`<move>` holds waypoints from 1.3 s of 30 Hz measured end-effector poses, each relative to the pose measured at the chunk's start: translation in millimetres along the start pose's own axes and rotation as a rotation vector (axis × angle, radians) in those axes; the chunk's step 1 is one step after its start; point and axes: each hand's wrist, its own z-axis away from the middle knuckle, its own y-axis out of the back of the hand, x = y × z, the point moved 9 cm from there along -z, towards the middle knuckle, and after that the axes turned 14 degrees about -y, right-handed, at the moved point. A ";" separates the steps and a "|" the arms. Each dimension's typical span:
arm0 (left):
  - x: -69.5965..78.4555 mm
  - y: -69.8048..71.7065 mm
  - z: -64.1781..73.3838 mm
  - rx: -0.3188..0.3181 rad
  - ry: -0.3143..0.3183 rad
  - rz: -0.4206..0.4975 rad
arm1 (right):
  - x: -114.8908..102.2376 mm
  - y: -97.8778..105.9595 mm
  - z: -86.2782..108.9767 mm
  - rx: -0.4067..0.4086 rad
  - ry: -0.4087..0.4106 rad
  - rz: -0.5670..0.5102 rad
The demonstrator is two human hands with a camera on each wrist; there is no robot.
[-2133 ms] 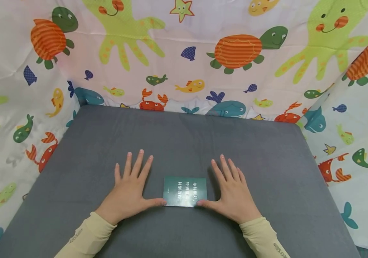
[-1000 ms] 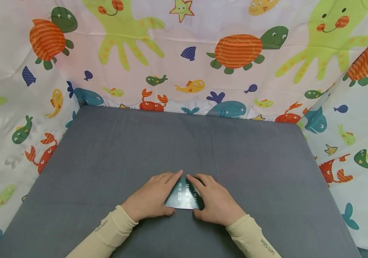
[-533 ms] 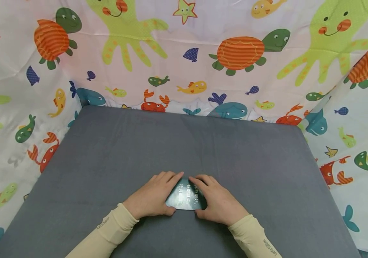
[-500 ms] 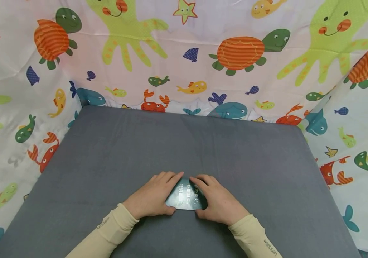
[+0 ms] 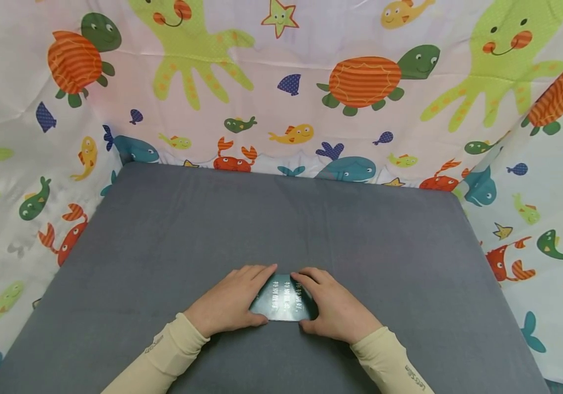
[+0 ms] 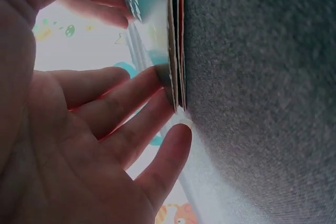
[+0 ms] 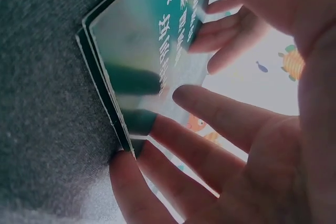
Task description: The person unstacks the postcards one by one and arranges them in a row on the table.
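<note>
A thin stack of glossy teal cards with white lettering lies flat near the front middle of the grey table. My left hand holds its left side, thumb at the near edge and fingers reaching round the far end. On the opposite side my right hand holds it the same way, index fingertip at the far edge. Several layered edges of the stack show in the left wrist view. In the right wrist view, fingers line the side of the stack, with reflections on its top face.
The grey cloth-covered table stretches away behind the hands. A white curtain printed with sea animals hangs along its back and sides. Pale yellow sleeves cover both forearms.
Two seconds ago both hands lay spread, thumbs at the near corners of the cards. They have since come inward and closed round the stack's sides. Over the last half second they hardly move.
</note>
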 end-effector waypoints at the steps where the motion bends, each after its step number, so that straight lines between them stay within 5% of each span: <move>1: -0.3 0.2 1.0 0.001 0.000 -0.002 | -0.9 0.2 0.0 0.003 0.003 0.002; 19: -3.3 8.8 14.6 0.027 -0.050 -0.020 | -20.1 8.1 -0.1 0.118 0.048 0.140; 28: -11.8 24.2 26.3 0.047 -0.037 -0.031 | -41.8 10.5 -10.1 0.154 0.080 0.183; 33: -30.1 41.4 39.4 0.055 0.000 -0.031 | -69.0 9.4 -29.5 0.134 0.089 0.222; 39: -76.6 69.0 63.6 0.056 0.087 -0.045 | -110.8 -4.1 -76.1 0.076 0.090 0.249</move>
